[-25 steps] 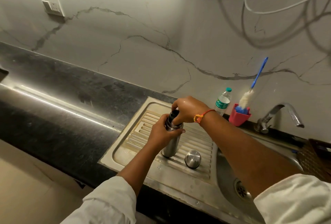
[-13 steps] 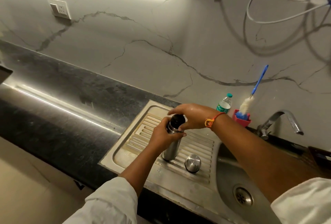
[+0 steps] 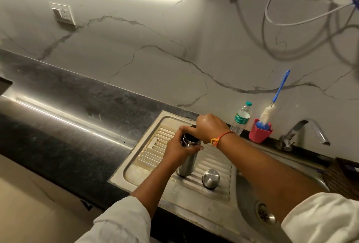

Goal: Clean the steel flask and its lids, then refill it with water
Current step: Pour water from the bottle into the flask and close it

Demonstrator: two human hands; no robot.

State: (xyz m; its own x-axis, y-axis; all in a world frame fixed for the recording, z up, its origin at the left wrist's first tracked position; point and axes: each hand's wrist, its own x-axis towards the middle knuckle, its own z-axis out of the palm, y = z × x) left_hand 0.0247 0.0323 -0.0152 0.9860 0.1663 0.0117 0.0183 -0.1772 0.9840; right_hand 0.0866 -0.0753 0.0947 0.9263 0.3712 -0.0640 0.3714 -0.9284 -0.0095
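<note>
A dark stone counter (image 3: 68, 136) runs under a white, grey-veined wall (image 3: 155, 68), with a steel sink's ribbed drainboard (image 3: 151, 157) set into it. A tap (image 3: 303, 132) stands at the back right. A basket (image 3: 342, 174) is cut off at the right edge.

The flask (image 3: 187, 163) stands upright on the drainboard, mouth open. A steel cap (image 3: 210, 178) sits just beside it.

The left hand (image 3: 177, 151) has its fingers (image 3: 194, 148) wrapped tight round the flask's neck. The right hand (image 3: 210, 128) curls just above the mouth round a dark lid (image 3: 193, 126), which it mostly hides.
</note>
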